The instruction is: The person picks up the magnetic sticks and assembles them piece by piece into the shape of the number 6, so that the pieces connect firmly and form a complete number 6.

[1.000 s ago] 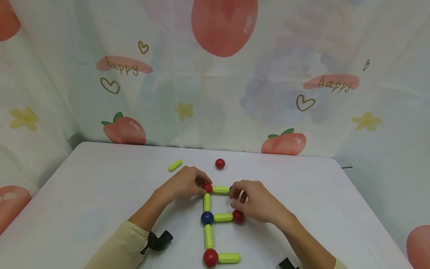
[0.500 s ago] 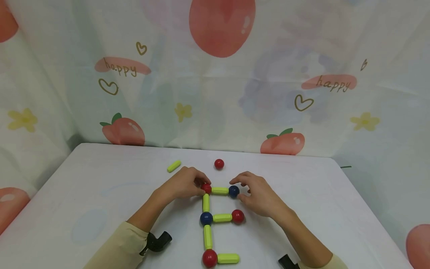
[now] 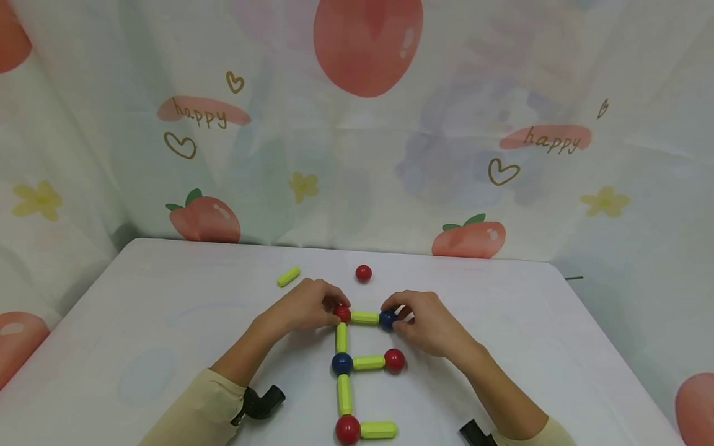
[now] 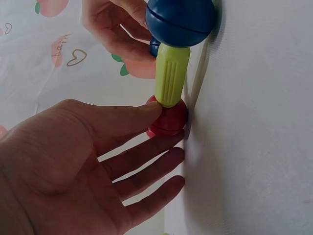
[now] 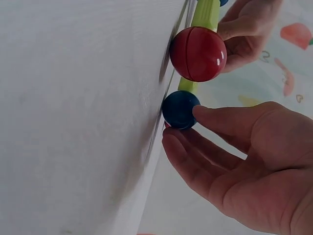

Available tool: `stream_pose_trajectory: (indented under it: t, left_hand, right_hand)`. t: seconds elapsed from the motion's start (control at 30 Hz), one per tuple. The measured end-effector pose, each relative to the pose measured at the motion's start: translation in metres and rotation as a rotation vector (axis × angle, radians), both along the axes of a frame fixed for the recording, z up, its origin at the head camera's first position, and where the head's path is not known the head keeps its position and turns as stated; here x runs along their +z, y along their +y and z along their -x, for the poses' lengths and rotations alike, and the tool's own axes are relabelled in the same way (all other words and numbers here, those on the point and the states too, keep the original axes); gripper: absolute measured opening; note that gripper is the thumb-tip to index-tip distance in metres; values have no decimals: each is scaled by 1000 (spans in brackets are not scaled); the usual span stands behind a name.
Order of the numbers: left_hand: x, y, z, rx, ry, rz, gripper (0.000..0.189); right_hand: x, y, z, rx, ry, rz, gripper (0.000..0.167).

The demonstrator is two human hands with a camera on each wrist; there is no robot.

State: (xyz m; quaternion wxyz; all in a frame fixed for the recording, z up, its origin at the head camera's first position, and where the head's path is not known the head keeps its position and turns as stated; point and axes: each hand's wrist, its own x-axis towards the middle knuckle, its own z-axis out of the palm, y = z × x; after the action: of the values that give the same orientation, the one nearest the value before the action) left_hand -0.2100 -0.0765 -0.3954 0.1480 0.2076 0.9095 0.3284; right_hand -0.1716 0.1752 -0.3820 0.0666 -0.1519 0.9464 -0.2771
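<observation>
On the white table lies a figure of lime-green rods and balls. My left hand pinches the red ball at the figure's far left corner between thumb and fingers. A green rod runs from that corner to a blue ball, which my right hand holds between thumb and fingertips. Nearer, another blue ball joins a green rod that ends in a red ball. At the near end sits a red ball with a rod pointing right.
A loose green rod and a loose red ball lie beyond the hands. Behind the table hangs a patterned cloth. Black wrist cameras, such as the left one, jut from the sleeves.
My right hand opened away from the far blue ball, uncovering it, then closed its fingers back on it. The left hand has stayed at the red corner ball.
</observation>
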Motion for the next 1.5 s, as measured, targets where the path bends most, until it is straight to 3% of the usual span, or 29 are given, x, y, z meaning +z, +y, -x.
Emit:
stream_pose_trajectory:
  t: [0.3, 0.43, 0.73, 0.87, 1.2, 1.5]
  left_hand:
    - [6, -2, -1, -78, 16, 36, 38]
    - [9, -7, 3, -73, 36, 33, 44]
    - [10, -24, 17, 100, 239, 17, 29]
    - [7, -29, 22, 196, 288, 33, 28]
    - [0, -40, 24, 414, 324, 92, 35]
    - [-6, -41, 26, 429, 297, 150, 30]
  right_hand:
    - [-1, -3, 0, -39, 6, -15, 23]
    - [1, -5, 1, -51, 5, -23, 22]
    - [2, -4, 2, -43, 14, -24, 22]
    - [2, -4, 2, -48, 10, -19, 22]
    - [1, -6, 0, -61, -6, -9, 22]
    - [1, -6, 0, -51, -2, -11, 22]
